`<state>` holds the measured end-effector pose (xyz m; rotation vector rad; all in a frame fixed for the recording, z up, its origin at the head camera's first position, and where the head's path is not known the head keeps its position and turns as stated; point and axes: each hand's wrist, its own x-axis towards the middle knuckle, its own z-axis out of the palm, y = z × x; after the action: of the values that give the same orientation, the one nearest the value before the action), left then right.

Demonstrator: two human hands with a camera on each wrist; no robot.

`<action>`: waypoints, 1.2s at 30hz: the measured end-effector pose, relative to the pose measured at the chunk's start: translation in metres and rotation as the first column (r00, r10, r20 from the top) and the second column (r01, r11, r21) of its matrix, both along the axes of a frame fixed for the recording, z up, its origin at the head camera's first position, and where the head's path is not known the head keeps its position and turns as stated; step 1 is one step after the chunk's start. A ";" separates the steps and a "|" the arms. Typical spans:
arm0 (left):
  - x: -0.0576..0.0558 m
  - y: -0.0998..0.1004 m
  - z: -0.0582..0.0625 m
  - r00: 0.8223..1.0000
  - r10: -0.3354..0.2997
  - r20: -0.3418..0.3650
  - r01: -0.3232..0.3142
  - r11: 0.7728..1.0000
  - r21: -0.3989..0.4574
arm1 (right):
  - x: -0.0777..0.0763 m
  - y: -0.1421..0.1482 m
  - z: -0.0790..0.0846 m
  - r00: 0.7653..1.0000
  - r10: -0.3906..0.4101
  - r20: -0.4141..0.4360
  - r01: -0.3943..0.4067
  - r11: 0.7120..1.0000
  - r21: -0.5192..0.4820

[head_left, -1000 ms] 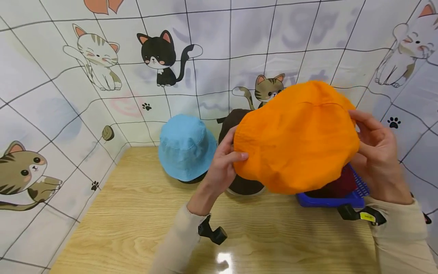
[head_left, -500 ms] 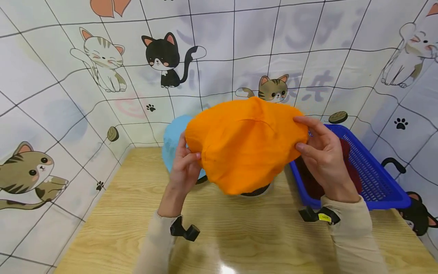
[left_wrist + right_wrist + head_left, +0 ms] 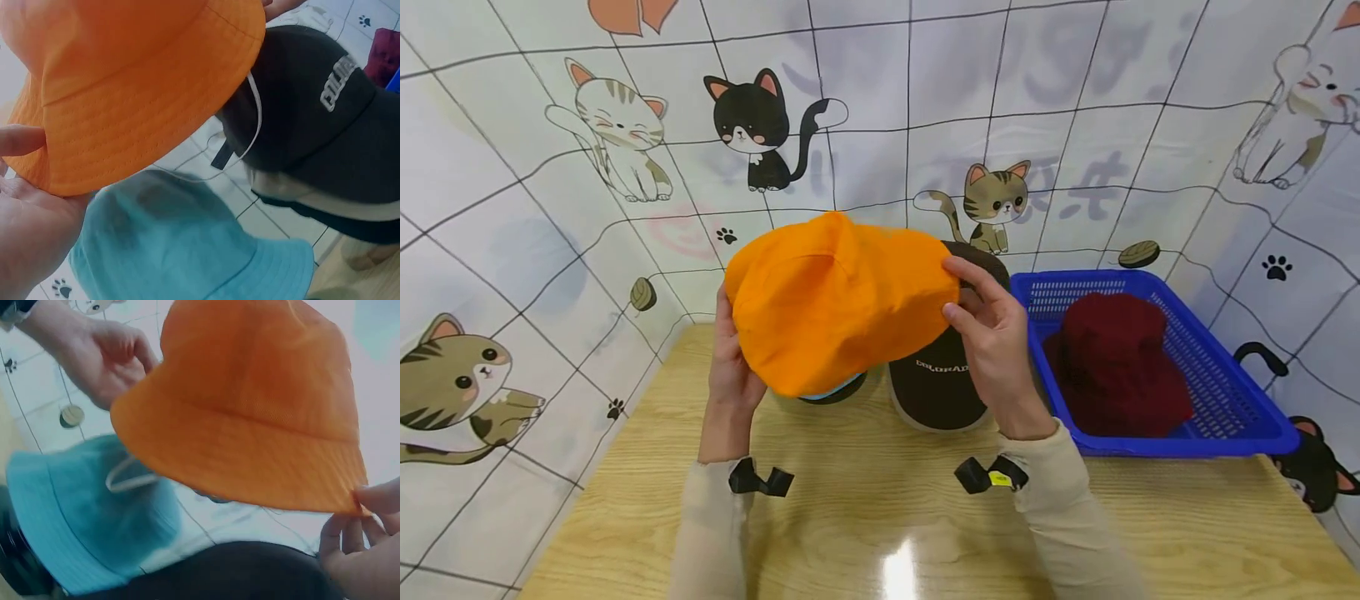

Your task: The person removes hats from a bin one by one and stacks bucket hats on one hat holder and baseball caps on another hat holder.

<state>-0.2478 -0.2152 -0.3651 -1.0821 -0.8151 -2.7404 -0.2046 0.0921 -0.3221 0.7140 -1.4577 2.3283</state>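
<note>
Orange hat is up btwn L hand & R hand, each pinching its brim, opp. sides. It's held over blue hat, w/ dark cap near R hand

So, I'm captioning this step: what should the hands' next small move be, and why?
Probably lower the orange hat onto the light-blue hat: the left hand and right hand grip the orange brim, crown up, and in the head view it hides most of the light-blue hat, so it seems roughly aligned.
</note>
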 end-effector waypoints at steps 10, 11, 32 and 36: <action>-0.013 -0.023 -0.014 0.965 0.188 0.185 -0.190 0.982 -0.008 | -0.018 -0.055 -0.020 0.994 0.091 0.065 -0.086 0.994 -0.072; -0.014 -0.024 -0.014 0.959 0.198 0.201 -0.202 0.979 -0.002 | -0.019 -0.058 -0.021 0.994 0.076 0.075 -0.072 0.996 -0.060; -0.033 -0.029 -0.036 0.790 0.414 0.453 -0.408 0.906 -0.117 | -0.064 -0.118 -0.052 0.978 -0.045 0.206 0.010 0.985 0.170; -0.032 -0.029 -0.034 0.768 0.421 0.483 -0.423 0.899 -0.111 | -0.068 -0.122 -0.062 0.957 -0.034 0.287 -0.009 0.989 0.145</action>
<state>-0.2800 -0.2443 -0.3988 -0.1226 -0.9613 -2.6197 -0.2726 -0.0296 -0.3842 0.4070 -1.7633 2.4146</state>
